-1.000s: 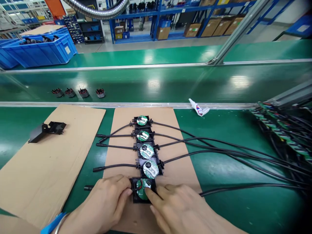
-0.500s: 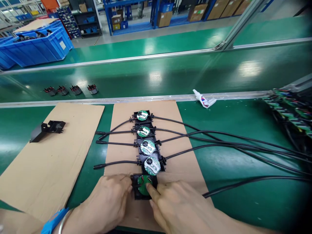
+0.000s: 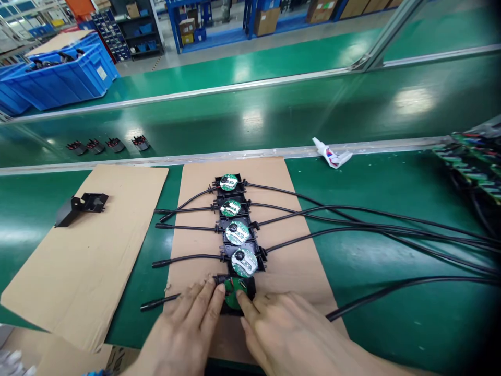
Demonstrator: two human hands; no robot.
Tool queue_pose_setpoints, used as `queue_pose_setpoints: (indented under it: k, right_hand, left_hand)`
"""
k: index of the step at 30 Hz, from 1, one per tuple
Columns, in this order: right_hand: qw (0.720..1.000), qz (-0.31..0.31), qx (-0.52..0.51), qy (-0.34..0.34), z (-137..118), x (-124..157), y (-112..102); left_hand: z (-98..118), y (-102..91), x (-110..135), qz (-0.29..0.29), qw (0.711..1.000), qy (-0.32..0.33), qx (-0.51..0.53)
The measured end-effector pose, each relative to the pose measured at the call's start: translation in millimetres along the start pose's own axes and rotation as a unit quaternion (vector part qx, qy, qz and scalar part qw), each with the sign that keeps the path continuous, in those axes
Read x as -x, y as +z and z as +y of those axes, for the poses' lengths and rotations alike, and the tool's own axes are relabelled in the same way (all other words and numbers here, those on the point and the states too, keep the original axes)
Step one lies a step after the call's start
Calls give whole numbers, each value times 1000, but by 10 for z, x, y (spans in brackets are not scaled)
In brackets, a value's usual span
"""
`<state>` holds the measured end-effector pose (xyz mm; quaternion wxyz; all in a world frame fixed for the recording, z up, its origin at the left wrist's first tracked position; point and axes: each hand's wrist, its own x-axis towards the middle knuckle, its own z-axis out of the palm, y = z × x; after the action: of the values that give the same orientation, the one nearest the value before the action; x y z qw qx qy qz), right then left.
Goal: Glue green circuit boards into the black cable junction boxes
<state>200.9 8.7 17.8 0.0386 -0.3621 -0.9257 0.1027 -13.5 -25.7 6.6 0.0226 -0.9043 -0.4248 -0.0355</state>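
Left hand, right hand flat, gripping nothing, pressed fifth black plastic housing; four cabled housings beyond looked finished.

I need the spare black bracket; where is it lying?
Head view, far left: the black bracket rests on the left cardboard sheet, at its far left edge.

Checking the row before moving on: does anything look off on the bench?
The nearest round green circuit board, between the left hand and right hand, shows bare green and red wires, unlike the four white-printed boards behind. A crumpled white tube lies on the metal rail.
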Motion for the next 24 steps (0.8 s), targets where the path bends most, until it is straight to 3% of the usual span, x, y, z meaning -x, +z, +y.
queue_pose_setpoints:
  k: [3,6,10,14,18,24]
  right_hand:
    - [1000,6,-5,-7,-4,3,-26]
    - [998,-32,-51,11,16,3,-90]
    - [980,-109,-151,67,70,35,-218]
    - [953,-141,-224,147,106,125,-270]
    - [947,-131,-237,175,111,193,-249]
    - [942,-166,-254,143,148,134,-236]
  left_hand:
    - [166,147,100,4,996,17,-84]
    - [190,163,53,-4,994,14,-104]
    - [29,-51,-80,10,1000,12,8]
    - [-28,-183,-181,26,992,5,125]
    - [-6,-15,-199,-17,981,90,172]
    - [-52,167,-126,6,976,91,200]
